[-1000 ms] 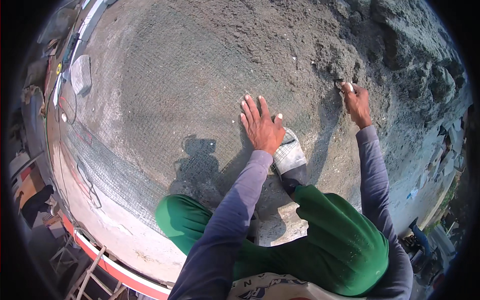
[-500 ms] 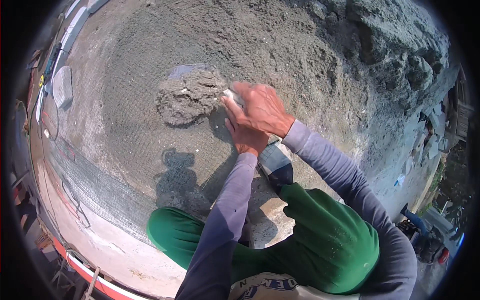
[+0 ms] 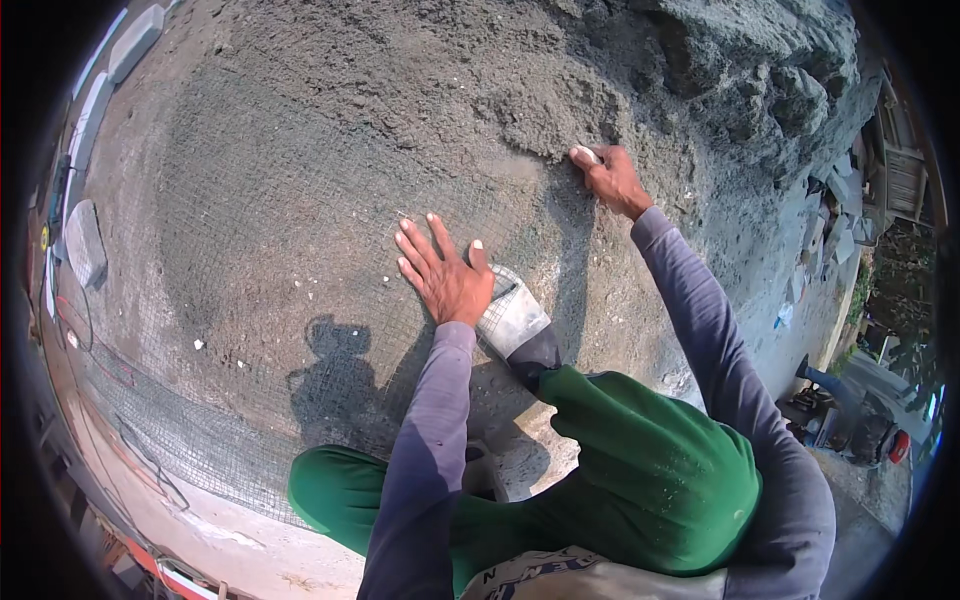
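Note:
My left hand is open, its fingers spread over the wire mesh and the thin grey sand on it. Farther off to the right, at the foot of the sand pile, my right hand is closed around the pale handle of a trowel. The trowel's blade cannot be made out; clumpy damp sand lies where the handle points. Between my hands, my foot in a pale boot with a dark upper part stands at the mesh.
A large grey sand pile rises at the far right. Pale stone blocks line the left side. A loose strip of mesh and thin cables lie at the near left. Broken slabs and a person are at the right edge.
My right hand has swung right and away with the trowel, from over the mesh to the pile; its load of sand no longer shows. My left hand has parted from it and spread open.

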Demonstrator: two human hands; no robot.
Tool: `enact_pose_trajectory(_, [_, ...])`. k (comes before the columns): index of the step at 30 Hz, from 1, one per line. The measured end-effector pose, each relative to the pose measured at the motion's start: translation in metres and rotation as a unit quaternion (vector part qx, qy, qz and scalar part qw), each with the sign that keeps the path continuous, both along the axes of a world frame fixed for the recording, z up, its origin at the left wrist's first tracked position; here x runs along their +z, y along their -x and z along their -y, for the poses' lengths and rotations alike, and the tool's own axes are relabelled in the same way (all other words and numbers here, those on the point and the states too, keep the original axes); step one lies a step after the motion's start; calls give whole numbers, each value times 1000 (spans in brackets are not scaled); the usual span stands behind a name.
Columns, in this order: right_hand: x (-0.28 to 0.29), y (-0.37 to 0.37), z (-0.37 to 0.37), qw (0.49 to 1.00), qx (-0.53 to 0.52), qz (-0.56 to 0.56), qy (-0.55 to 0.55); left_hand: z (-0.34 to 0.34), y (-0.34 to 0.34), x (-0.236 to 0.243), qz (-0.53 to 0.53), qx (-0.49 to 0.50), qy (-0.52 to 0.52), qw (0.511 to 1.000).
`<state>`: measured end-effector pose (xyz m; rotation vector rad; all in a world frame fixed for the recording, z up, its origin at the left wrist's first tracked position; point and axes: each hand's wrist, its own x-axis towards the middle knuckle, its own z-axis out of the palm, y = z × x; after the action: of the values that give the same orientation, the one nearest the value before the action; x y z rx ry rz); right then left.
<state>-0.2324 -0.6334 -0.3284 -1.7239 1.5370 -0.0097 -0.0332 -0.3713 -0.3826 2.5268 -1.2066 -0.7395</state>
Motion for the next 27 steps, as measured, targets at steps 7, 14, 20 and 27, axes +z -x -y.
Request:
enact_pose_trajectory(7, [9, -38, 14, 994, 4, -11, 106, -1, -4, 1, -26, 9, -21, 999])
enact_pose_trajectory(14, [68, -132, -65, 952, 187, -16, 241, -4, -5, 1, -23, 7, -17, 1000])
enact_pose_trajectory(20, [42, -80, -25, 982, 131, 33, 132, 1, -2, -2, -41, 9, 0, 999])
enact_pose_trajectory(27, [21, -101, 12, 963, 267, -42, 12, -11, -9, -5, -22, 28, 7, 999])
